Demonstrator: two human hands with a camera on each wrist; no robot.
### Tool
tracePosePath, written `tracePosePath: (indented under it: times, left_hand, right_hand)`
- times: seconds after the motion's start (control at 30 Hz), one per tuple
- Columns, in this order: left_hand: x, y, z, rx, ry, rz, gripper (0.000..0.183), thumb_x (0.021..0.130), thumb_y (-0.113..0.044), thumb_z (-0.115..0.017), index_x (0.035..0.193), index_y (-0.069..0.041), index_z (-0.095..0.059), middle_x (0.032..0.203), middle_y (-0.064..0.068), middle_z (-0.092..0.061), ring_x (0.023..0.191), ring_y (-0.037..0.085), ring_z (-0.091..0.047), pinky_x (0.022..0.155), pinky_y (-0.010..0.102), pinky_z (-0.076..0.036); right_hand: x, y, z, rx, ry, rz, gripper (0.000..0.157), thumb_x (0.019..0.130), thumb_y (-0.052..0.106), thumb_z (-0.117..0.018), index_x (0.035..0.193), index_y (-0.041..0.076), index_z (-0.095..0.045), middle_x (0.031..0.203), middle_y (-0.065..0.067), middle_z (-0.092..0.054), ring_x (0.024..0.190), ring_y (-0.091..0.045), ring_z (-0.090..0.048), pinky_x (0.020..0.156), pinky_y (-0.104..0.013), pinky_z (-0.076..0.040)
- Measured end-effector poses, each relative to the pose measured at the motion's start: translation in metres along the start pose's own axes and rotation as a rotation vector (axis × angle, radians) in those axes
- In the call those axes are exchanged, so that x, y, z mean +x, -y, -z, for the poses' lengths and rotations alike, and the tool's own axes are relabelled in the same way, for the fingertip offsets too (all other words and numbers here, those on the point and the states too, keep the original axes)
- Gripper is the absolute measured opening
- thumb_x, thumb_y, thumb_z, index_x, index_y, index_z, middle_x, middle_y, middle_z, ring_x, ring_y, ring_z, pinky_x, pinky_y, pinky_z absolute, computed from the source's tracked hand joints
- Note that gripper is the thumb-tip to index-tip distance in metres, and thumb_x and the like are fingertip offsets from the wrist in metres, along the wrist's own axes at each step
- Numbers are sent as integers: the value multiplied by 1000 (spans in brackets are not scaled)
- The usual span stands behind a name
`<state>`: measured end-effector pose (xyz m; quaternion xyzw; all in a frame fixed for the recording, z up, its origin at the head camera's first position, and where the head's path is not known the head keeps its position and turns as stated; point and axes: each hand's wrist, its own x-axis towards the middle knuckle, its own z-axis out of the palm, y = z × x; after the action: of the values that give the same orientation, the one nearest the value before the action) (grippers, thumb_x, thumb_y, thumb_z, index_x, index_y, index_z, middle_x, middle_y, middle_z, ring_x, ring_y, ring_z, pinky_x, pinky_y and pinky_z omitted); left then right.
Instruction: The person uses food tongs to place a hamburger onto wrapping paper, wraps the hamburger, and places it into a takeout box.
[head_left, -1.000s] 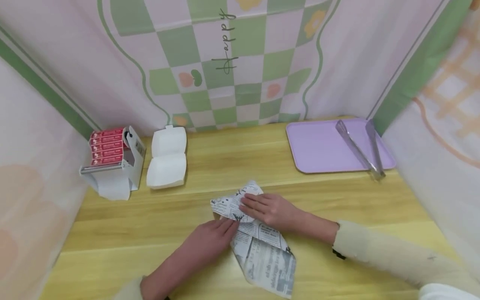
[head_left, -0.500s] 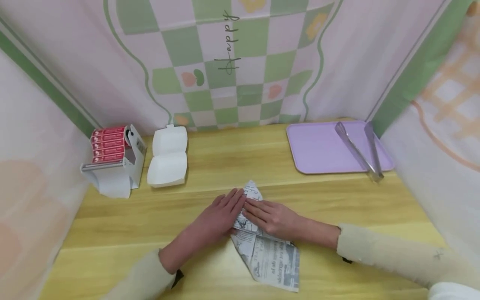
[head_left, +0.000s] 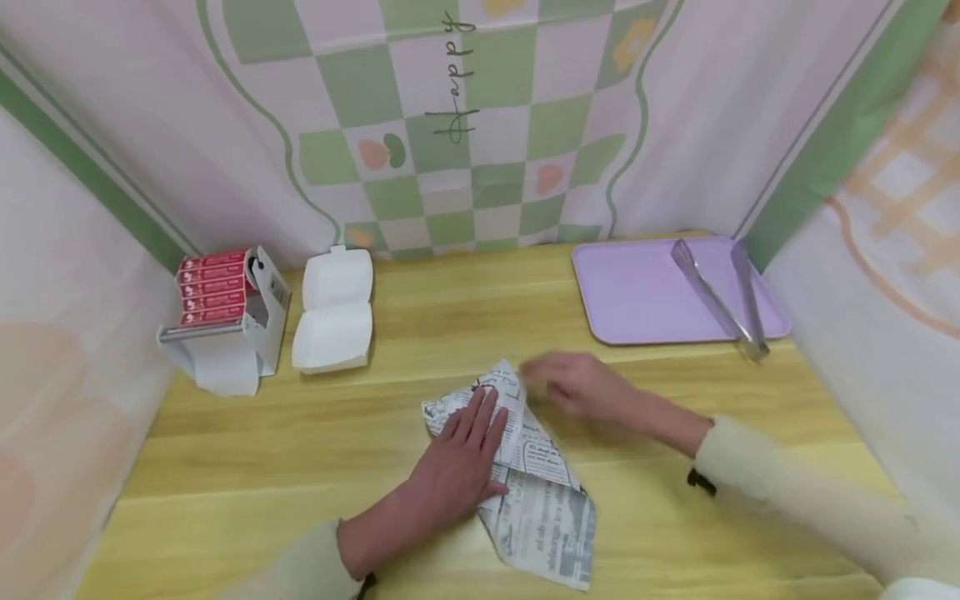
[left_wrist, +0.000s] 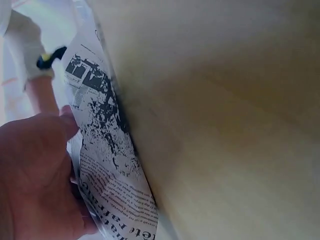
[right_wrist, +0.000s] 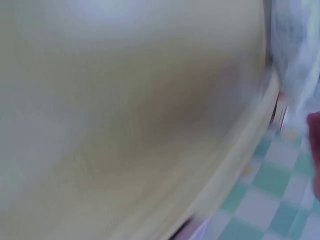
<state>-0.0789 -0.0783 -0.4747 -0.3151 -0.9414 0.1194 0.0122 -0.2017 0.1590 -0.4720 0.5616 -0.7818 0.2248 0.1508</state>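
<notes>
On one bench [head_left: 300,458], one left hand [head_left: 453,467] and one right hand [head_left: 588,387], so two in all. Likewise two pale sleeves [head_left: 787,492], one per arm, plus two dark straps [head_left: 701,481], one at each cuff. Well in from the far edge, one folded piece of printed paper [head_left: 540,517], number of layers unclear. Near the far left corner, one dispenser [head_left: 274,312] with five red bands [head_left: 213,289] in view; beside it, one white box [head_left: 334,312], two halves spread open. Near the far right corner, one lilac tray [head_left: 637,292] bearing one pair of tongs [head_left: 715,297], two arms to the pair. Beyond the far edge, one checkered panel [head_left: 498,133] with one written word [head_left: 452,79].
</notes>
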Motion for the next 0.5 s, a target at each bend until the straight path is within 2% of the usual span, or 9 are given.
tracePosePath:
  times: [0.1,0.2,0.27,0.37,0.5]
  left_hand:
    - [1,3,-1,-16,-15,-11,90,97,-66,-41,159,-5,-19,168,15,-9,156,32,-9,121,42,-32]
    - [0,6,-4,-42,-6,-36,89,97,-65,-40,159,-6,-18,169,13,-7,156,29,-8,123,41,-29]
    - [0,7,-5,-56,-4,-54,88,98,-64,-40,159,-6,-17,169,12,-7,156,28,-8,123,41,-28]
    - [-2,10,-7,-68,-7,-66,86,99,-64,-38,160,-7,-16,169,11,-6,157,26,-8,124,40,-26]
    - [-2,14,-8,-90,0,-79,85,100,-63,-37,160,-7,-16,169,10,-6,157,25,-7,124,41,-25]
  right_hand:
    - [12,-29,-2,161,149,-244,47,88,1,-68,133,6,-61,123,-13,-69,109,-28,-67,89,-41,-58]
    - [22,-49,-12,346,296,-382,48,96,18,-66,142,11,-55,121,-8,-71,107,-21,-68,89,-37,-57]
    - [27,-56,-19,442,339,-397,43,99,20,-63,141,13,-57,117,-5,-73,102,-16,-68,88,-33,-56]
    - [33,-60,-28,539,340,-366,35,99,12,-60,134,14,-65,119,-5,-73,97,-8,-67,84,-27,-55]
    - [36,-60,-34,589,301,-305,34,97,-1,-54,124,10,-71,116,-8,-74,70,0,-56,66,-21,-50]
